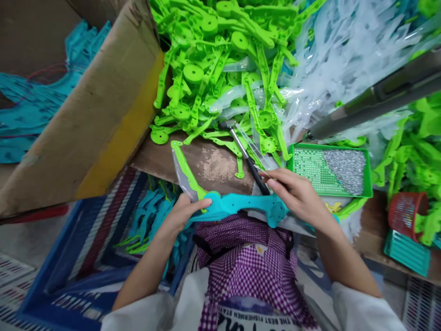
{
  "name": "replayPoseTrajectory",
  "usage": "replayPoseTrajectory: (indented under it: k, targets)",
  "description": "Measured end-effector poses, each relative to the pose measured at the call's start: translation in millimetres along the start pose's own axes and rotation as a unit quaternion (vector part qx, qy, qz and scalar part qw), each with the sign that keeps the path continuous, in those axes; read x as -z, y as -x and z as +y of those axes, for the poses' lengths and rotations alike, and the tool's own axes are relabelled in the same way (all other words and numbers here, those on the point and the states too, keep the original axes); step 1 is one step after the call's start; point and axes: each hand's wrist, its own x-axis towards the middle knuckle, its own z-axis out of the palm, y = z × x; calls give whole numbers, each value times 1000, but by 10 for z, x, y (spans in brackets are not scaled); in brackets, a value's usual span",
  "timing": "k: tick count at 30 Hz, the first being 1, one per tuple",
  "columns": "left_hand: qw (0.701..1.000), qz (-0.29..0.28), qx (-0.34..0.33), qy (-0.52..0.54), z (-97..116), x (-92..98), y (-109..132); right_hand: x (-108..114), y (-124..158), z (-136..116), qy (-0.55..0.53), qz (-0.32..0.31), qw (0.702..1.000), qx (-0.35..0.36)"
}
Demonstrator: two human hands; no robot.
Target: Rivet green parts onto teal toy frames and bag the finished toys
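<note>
My left hand (181, 212) grips the left end of a long turquoise plastic part (241, 202), thumb on top. At that end a bright green arm (190, 174) with a translucent strip (182, 174) slants up and away from me. My right hand (301, 195) is over the part's right end, thumb and fingers closed in a pinch on what looks like a thin metal pin (264, 173). Just beyond the part lies a hammer (253, 170), its black handle towards me. A green tray (310, 172) with many small silvery metal pieces (347, 170) sits right of my right hand.
Green plastic parts (206, 69) are heaped at the back, beside translucent pieces (330, 69). A cardboard flap (93, 101) rises at left, above a blue crate (55, 266) holding turquoise parts. A dark rod-shaped tool (372, 99) juts in from the right, above a red basket (401, 214).
</note>
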Motion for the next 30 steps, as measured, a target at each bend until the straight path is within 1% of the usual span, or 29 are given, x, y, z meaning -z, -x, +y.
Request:
replayPoseTrajectory:
  k: [3,5,6,7,9,11,12,13,14,16,18,20,21,23,25,27,28,30]
  targets:
    - [999,5,20,-47,31,48,-34,111,232,40,-34,121,990,-59]
    - [998,19,20,-65,38,67,-73,155,352,42,-83,224,968,-78]
    - [997,25,17,-68,39,71,-95,179,382,29,-120,274,951,-72]
    - [997,29,13,-69,39,70,-115,208,389,5,-162,320,932,-55]
    - [997,32,5,-67,38,60,-151,290,345,-61,-248,394,885,7]
    - [997,36,0,-64,34,45,-174,382,273,-117,-304,438,842,79]
    - [997,41,0,-64,30,38,-181,415,247,-125,-315,449,830,105]
    - [997,46,0,-64,26,33,-187,428,235,-115,-313,453,827,115]
    - [997,50,0,-62,21,30,-190,414,238,-84,-297,447,837,109]
    - [997,48,1,-54,15,28,-193,283,275,20,-223,407,884,65]
    - [998,40,2,-41,16,28,-187,27,308,131,-108,333,936,26]
    - [999,34,-2,-25,19,27,-165,-292,282,193,17,254,967,30]
    - [999,28,-5,-16,20,27,-148,-446,235,202,85,211,973,40]
    - [1000,12,-1,-1,17,24,-107,-690,81,194,207,170,963,40]
    - [1000,-2,8,4,8,21,-68,-812,-101,188,281,141,949,27]
    - [1000,-5,10,3,-5,17,-44,-822,-217,218,302,121,945,15]
    - [1000,-4,6,4,-11,15,-40,-795,-225,249,293,122,948,16]
    - [1000,-1,0,10,-20,14,-44,-688,-125,331,233,157,959,38]
